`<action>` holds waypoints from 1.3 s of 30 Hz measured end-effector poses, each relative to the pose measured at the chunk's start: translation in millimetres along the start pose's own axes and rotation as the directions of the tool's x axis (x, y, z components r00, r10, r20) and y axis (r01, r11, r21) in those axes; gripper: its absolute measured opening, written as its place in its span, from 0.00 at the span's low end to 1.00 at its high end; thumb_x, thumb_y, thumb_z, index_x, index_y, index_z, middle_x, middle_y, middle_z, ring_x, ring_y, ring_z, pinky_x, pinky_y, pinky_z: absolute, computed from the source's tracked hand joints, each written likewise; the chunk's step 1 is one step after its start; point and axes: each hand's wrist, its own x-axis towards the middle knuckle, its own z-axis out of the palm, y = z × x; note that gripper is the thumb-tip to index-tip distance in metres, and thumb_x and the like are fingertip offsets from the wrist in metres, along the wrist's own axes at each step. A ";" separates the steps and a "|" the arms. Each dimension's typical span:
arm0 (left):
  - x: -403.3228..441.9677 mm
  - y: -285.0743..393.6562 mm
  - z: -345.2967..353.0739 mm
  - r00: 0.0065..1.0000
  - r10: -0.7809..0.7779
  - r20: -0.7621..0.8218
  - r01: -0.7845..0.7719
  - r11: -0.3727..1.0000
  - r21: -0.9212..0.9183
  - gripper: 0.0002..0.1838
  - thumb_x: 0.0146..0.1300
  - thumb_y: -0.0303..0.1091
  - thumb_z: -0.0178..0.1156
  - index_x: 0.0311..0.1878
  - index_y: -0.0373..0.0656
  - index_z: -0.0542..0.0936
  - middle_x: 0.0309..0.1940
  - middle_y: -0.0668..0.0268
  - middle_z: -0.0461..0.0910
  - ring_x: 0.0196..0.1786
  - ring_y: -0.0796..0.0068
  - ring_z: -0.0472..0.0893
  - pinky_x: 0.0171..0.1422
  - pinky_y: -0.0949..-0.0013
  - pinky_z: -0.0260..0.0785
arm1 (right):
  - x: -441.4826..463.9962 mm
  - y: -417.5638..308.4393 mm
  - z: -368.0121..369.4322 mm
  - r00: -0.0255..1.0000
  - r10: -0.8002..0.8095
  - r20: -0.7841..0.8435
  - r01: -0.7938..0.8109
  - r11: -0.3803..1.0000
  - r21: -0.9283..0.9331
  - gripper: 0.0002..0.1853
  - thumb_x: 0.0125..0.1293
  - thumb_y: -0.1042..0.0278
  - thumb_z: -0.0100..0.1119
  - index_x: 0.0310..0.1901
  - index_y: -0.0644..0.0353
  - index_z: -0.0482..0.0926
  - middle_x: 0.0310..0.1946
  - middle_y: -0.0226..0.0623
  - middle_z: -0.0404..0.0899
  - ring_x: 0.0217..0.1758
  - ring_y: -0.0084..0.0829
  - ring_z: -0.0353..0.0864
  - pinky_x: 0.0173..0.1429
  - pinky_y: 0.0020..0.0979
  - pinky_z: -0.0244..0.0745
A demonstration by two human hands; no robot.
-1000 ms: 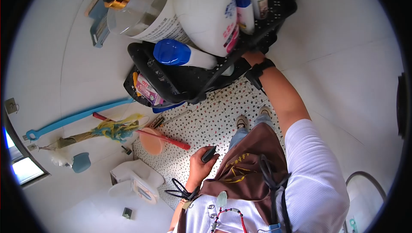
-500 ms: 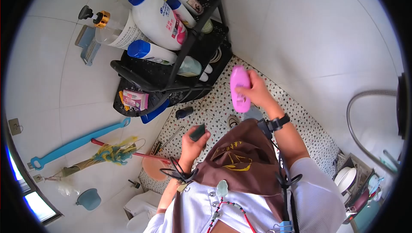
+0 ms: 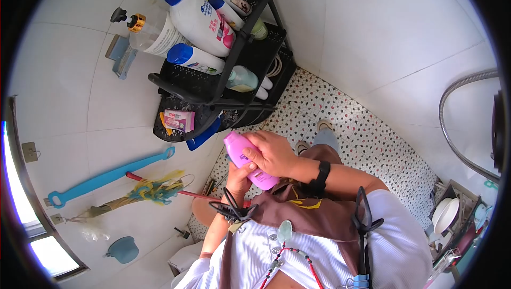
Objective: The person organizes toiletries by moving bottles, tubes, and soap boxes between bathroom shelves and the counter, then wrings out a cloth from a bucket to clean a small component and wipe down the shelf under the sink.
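Observation:
In front of the brown apron, a pink bottle (image 3: 249, 160) is tilted, its narrow rounded end up and to the left. My right hand (image 3: 272, 153) is closed over the bottle's upper right side, thumb along its front. From the lower left, my left hand (image 3: 239, 178) meets the bottle, with its thumb pressed against the edge and its other fingers mostly hidden. The dark green piece this hand held earlier is out of sight.
A black shelf rack (image 3: 186, 97) in the corner carries several bottles, including a large white pump bottle (image 3: 199, 20). A blue bar (image 3: 112, 176) and a mop (image 3: 143, 190) are along the left wall. A metal hose (image 3: 444, 108) curves at the right.
My right hand has brought the pink bottle down and left to my left hand, and the two hands now meet at it. The dark green piece has gone from sight.

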 end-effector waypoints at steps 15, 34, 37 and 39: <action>-46.4 -10.1 -31.0 0.922 0.076 -0.379 -0.050 0.996 0.077 0.37 0.48 0.38 0.69 0.60 0.35 0.65 0.40 0.63 0.73 0.41 0.69 0.77 0.45 0.62 0.76 | 196.1 133.2 39.8 0.971 0.023 0.236 0.055 0.947 -0.316 0.42 0.43 0.58 0.71 0.62 0.61 0.65 0.55 0.48 0.72 0.60 0.47 0.71 0.58 0.41 0.72; -18.5 -1.4 26.5 0.853 0.125 -0.506 -0.041 0.984 0.174 0.25 0.47 0.32 0.70 0.48 0.39 0.71 0.35 0.66 0.76 0.37 0.73 0.77 0.44 0.67 0.72 | 283.9 224.7 67.1 0.917 -0.096 -0.387 0.217 0.934 0.283 0.24 0.41 0.63 0.71 0.43 0.57 0.78 0.42 0.44 0.78 0.48 0.47 0.78 0.52 0.38 0.74; -12.2 3.1 35.8 0.838 0.187 -0.513 -0.087 0.973 0.212 0.18 0.48 0.31 0.69 0.42 0.36 0.75 0.33 0.66 0.78 0.35 0.75 0.77 0.43 0.71 0.71 | 275.5 210.1 57.8 0.924 0.026 -0.382 0.125 0.922 0.366 0.30 0.42 0.60 0.71 0.48 0.61 0.75 0.43 0.46 0.76 0.50 0.49 0.77 0.52 0.39 0.74; -9.6 6.5 42.4 0.846 0.177 -0.504 -0.072 0.973 0.221 0.17 0.49 0.30 0.69 0.42 0.35 0.77 0.32 0.65 0.79 0.34 0.75 0.78 0.42 0.71 0.71 | 264.1 181.2 31.1 0.946 0.095 -0.310 -0.063 0.992 0.112 0.32 0.44 0.58 0.70 0.51 0.65 0.72 0.44 0.48 0.75 0.50 0.50 0.77 0.53 0.40 0.75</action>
